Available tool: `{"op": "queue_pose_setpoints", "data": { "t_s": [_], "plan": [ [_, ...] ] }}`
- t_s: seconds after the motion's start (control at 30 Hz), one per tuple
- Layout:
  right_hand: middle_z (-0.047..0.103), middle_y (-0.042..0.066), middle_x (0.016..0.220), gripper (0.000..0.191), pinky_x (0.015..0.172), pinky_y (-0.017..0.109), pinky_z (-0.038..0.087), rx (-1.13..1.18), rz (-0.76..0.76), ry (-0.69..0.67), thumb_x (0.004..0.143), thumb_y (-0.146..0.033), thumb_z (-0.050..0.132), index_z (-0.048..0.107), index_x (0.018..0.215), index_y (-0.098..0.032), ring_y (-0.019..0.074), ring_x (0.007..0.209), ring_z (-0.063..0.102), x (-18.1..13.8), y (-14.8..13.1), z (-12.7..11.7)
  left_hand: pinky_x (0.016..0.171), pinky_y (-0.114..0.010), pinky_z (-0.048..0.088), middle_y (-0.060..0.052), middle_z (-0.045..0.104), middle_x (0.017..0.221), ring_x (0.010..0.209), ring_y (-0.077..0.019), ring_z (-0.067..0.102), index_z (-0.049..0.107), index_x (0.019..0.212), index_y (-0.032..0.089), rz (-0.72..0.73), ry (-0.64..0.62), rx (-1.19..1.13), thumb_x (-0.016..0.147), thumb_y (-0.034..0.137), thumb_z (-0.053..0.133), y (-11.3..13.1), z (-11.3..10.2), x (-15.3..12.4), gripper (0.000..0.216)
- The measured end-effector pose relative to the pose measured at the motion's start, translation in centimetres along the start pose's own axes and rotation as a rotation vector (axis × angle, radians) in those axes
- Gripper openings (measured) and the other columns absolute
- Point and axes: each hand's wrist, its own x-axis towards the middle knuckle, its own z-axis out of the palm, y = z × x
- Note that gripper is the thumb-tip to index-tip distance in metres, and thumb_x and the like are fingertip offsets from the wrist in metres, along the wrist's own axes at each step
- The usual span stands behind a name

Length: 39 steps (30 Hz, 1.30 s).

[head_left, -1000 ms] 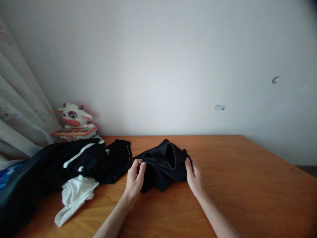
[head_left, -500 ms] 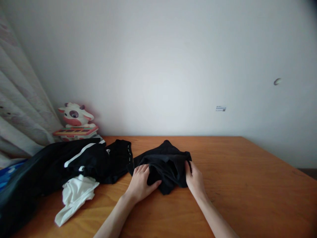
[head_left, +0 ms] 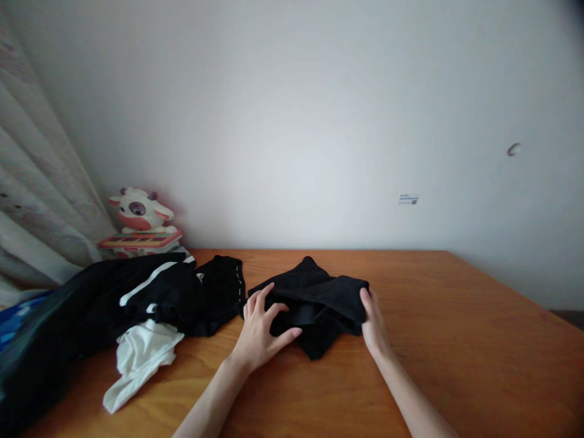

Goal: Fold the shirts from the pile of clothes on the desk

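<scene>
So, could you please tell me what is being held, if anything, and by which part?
The right hand holds the black cloth between the hands by its right edge; the left hand, fingers spread, isn't gripping it.

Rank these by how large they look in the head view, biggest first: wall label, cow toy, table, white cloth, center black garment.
1. Table
2. Center black garment
3. White cloth and cow toy, too alike to rank
4. Wall label
</scene>
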Motion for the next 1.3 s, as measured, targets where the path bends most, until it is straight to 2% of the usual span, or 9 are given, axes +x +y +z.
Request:
{"op": "queue_pose_setpoints", "data": {
  "t_s": [0.13,0.27,0.37,0.53,0.67,0.8,0.97,1.13,1.3],
  "plan": [
    [0.061,0.017,0.141,0.088,0.101,0.047,0.052,-0.239,-0.178,-0.329,0.082,-0.060,0.068,0.038,0.154,-0.018,0.0326,0.129,0.059,-2.2,-1.9,0.8,0.102,-0.056,0.048,-0.010,0.062,0.134,0.123,-0.0318,0.055,0.077,0.100,0.028,-0.091,-0.100,-0.063,0.101,0.041,0.046,-1.0,0.3,0.0,0.034],
    [0.039,0.021,0.159,0.110,0.114,0.054,0.040,-0.382,-0.349,-0.439,0.075,-0.060,0.075,0.021,0.160,-0.014,0.0344,0.145,0.040,-3.2,-2.7,1.1,0.093,-0.046,0.055,-0.011,0.068,0.110,0.100,-0.0260,0.067,0.072,0.113,0.022,-0.135,-0.047,-0.121,0.099,0.035,0.047,-2.1,1.2,0.2,0.032],
    [0.047,0.021,0.153,0.100,0.110,0.053,0.046,-0.390,-0.373,-0.394,0.077,-0.057,0.073,0.029,0.157,-0.015,0.0341,0.139,0.049,-3.0,-2.6,1.0,0.093,-0.042,0.056,-0.012,0.064,0.113,0.104,-0.0247,0.066,0.067,0.123,0.020,-0.088,0.074,-0.172,0.099,0.029,0.045,-2.3,1.2,0.4,0.034],
    [0.073,0.013,0.116,0.046,0.091,0.044,0.057,-0.385,-0.468,-0.319,0.087,-0.042,0.062,0.062,0.127,-0.020,0.0293,0.105,0.071,-1.7,-2.9,0.6,0.093,-0.035,0.056,-0.010,0.062,0.110,0.102,-0.0198,0.065,0.059,0.135,0.023,0.002,0.364,-0.192,0.101,0.022,0.042,-1.8,-0.6,0.9,0.038],
    [0.074,0.010,0.093,0.031,0.079,0.039,0.056,-0.399,-0.485,-0.120,0.094,-0.047,0.055,0.068,0.103,-0.021,0.0249,0.084,0.070,-0.6,-3.2,-0.2,0.088,-0.034,0.057,-0.008,0.061,0.104,0.096,-0.0194,0.065,0.059,0.132,0.023,-0.064,0.494,-0.217,0.100,0.028,0.049,-2.2,-1.3,1.3,0.033],
    [0.066,0.008,0.075,0.052,0.066,0.034,0.051,-0.440,-0.427,-0.005,0.093,-0.065,0.048,0.071,0.091,-0.018,0.0220,0.068,0.063,-0.2,-3.0,-0.5,0.085,-0.036,0.057,-0.009,0.063,0.110,0.096,-0.0219,0.068,0.057,0.128,0.021,-0.177,0.280,-0.264,0.094,0.039,0.059,-3.5,-0.2,1.1,0.039],
    [0.066,0.006,0.063,0.065,0.053,0.030,0.046,-0.417,-0.225,-0.143,0.090,-0.073,0.043,0.074,0.094,-0.017,0.0199,0.054,0.062,-1.1,-3.1,0.2,0.087,-0.040,0.053,-0.008,0.070,0.095,0.094,-0.0279,0.068,0.065,0.096,0.022,-0.207,-0.112,-0.167,0.088,0.040,0.060,-3.9,1.0,0.3,0.020],
    [0.077,0.014,0.107,0.063,0.081,0.038,0.060,-0.193,-0.240,-0.338,0.092,-0.061,0.055,0.056,0.137,-0.018,0.0258,0.090,0.075,-2.6,-4.5,0.6,0.069,-0.030,0.048,-0.001,0.066,0.078,0.076,-0.0222,0.065,0.060,0.089,0.023,-0.380,-0.124,-0.416,0.090,0.050,0.059,-2.8,0.6,0.5,0.027],
    [0.045,0.012,0.157,0.062,0.113,0.058,0.041,-0.369,-0.564,-0.686,0.077,-0.052,0.079,0.063,0.132,-0.029,0.0374,0.146,0.039,-4.3,-5.1,1.0,0.072,-0.025,0.051,0.001,0.066,0.081,0.078,-0.0176,0.064,0.061,0.093,0.021,-0.593,-0.007,-1.023,0.082,0.059,0.069,-1.5,0.0,1.4,0.040]
  ]
}}
